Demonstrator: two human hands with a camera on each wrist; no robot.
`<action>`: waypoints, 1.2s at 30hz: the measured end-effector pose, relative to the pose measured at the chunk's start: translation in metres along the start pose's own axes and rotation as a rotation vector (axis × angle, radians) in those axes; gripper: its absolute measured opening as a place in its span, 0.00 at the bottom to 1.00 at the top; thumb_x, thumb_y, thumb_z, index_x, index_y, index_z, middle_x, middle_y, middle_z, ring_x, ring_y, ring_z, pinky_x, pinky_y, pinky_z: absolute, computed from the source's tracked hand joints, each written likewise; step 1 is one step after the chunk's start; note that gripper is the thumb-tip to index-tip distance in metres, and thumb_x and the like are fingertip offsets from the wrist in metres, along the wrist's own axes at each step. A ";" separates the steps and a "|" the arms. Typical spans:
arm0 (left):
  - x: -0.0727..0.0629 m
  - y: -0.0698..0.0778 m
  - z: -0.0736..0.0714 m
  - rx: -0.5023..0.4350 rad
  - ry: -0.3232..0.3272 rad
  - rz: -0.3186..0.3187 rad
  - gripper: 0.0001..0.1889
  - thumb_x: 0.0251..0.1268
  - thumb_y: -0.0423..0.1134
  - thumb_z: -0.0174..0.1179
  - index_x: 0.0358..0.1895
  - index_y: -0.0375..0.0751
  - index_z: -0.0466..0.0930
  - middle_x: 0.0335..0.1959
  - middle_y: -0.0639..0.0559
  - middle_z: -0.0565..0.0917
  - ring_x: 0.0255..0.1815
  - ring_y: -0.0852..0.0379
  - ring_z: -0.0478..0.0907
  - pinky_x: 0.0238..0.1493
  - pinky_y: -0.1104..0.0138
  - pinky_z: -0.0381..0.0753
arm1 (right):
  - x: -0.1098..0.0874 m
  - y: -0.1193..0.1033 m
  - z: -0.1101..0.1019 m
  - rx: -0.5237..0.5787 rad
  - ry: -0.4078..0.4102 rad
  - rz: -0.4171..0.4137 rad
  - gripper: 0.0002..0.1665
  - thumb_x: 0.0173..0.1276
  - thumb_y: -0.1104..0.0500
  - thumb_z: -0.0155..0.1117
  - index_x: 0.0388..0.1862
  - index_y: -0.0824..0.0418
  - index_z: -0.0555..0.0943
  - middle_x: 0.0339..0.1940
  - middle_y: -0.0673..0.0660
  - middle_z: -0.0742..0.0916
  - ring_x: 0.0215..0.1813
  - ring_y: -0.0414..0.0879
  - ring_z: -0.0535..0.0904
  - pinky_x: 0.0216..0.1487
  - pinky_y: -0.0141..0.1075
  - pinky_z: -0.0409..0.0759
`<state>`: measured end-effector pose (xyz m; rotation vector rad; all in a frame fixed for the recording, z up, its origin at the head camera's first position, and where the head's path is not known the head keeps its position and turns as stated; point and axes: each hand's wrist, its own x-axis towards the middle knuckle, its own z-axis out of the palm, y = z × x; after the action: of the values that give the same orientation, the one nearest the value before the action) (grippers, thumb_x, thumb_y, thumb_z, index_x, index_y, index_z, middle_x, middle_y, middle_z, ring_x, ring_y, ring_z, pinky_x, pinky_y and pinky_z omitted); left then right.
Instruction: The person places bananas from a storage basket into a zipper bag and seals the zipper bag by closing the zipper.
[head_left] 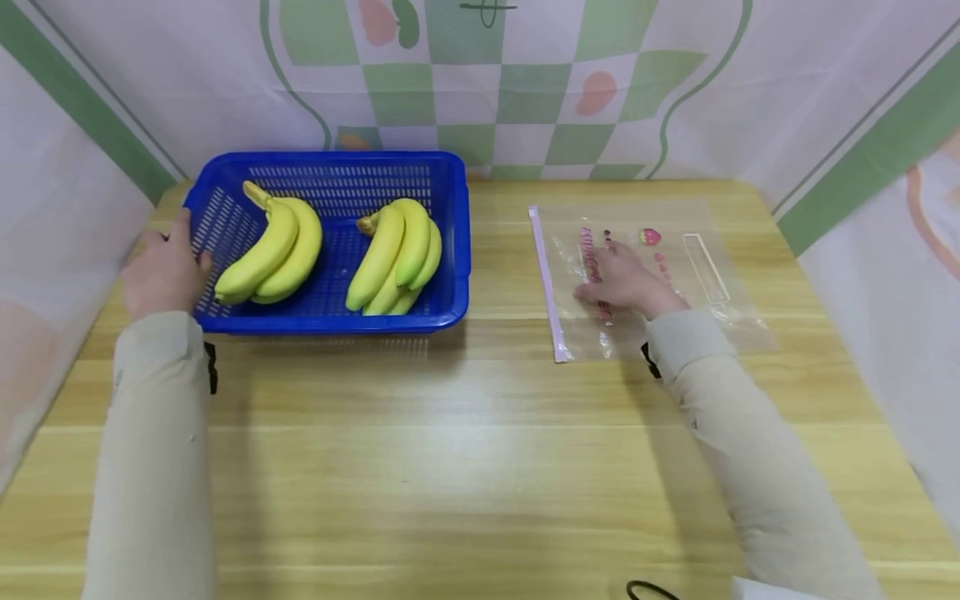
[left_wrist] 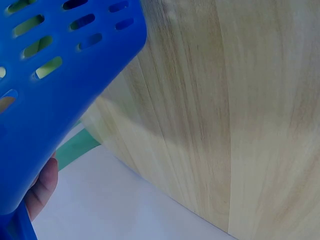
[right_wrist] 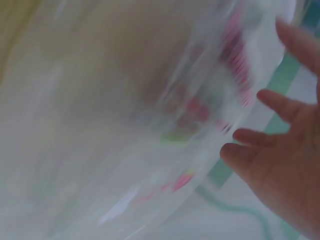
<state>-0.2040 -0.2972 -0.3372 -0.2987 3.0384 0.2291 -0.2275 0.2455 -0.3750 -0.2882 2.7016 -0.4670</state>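
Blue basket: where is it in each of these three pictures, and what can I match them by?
Head: basket, upper left, with the left hand at its left edge.
Left wrist: basket, cut off, along the left side.
Right wrist: not in it.
Landmark in all three: the green-and-white cloth.

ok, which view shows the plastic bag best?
Head: the plastic bag shows nearly whole, purple zip edge included, though the right hand covers part. Right wrist: close-up, but blurred and cropped. Left wrist: none of it.
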 end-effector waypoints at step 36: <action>-0.001 0.001 0.000 0.016 0.000 -0.005 0.35 0.75 0.45 0.39 0.77 0.43 0.33 0.57 0.15 0.62 0.28 0.31 0.71 0.27 0.44 0.74 | -0.006 -0.062 0.028 -0.181 0.001 -0.005 0.30 0.67 0.54 0.59 0.64 0.65 0.68 0.49 0.68 0.84 0.48 0.61 0.81 0.54 0.55 0.77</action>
<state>-0.2035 -0.2957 -0.3368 -0.3048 3.0378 0.2041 -0.2026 0.1816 -0.3746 -0.3440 2.7486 -0.2230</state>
